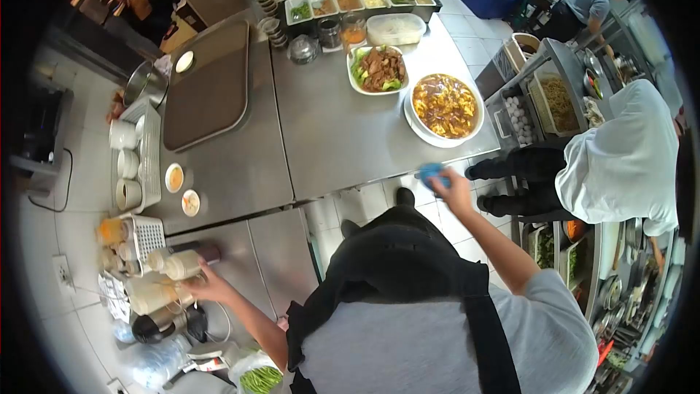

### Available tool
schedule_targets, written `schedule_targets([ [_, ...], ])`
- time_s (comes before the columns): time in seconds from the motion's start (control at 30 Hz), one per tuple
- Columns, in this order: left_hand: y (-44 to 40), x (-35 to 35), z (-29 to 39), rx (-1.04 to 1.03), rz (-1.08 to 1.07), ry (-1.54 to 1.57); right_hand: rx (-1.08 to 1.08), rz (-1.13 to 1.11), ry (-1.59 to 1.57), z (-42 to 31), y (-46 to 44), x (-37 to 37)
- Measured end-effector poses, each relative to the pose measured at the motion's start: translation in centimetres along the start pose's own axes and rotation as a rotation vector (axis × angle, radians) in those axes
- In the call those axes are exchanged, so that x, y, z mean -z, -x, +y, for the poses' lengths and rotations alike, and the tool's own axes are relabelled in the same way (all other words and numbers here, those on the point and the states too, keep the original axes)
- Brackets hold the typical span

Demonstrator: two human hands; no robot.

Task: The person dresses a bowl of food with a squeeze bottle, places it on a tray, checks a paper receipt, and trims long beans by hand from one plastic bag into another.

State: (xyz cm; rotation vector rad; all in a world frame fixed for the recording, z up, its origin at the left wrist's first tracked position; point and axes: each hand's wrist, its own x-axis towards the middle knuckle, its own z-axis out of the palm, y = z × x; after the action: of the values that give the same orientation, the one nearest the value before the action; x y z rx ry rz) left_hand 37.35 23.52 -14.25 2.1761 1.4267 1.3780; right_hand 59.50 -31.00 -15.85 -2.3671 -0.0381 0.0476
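Note:
My right hand (456, 191) is closed round a blue item (432, 173), perhaps a cloth, just off the front edge of the steel table (350, 153). On the table above it, a large white bowl of red-brown soup with egg (446, 106) stands on a plate. A square dish of meat on lettuce (379, 70) is to its left. At the lower left, my left hand (208, 283) reaches to pale squeeze bottles (182, 264) and a pale container (152, 295); its fingertips are partly hidden, so its grip cannot be made out.
A brown tray (208, 87) lies at the left, with two small bowls (174, 177) below it. Topping containers (348, 1) line the back. A person in white (620, 160) stands at the right by shelves; another person (587, 1) bends farther back.

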Motion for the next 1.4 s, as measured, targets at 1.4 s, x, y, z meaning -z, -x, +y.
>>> schedule_targets([
  [1.4,26.9,-8.3,29.8,0.730,-1.110,0.739,-0.318,-0.998,-0.777,1.9,-16.8,7.3],
])
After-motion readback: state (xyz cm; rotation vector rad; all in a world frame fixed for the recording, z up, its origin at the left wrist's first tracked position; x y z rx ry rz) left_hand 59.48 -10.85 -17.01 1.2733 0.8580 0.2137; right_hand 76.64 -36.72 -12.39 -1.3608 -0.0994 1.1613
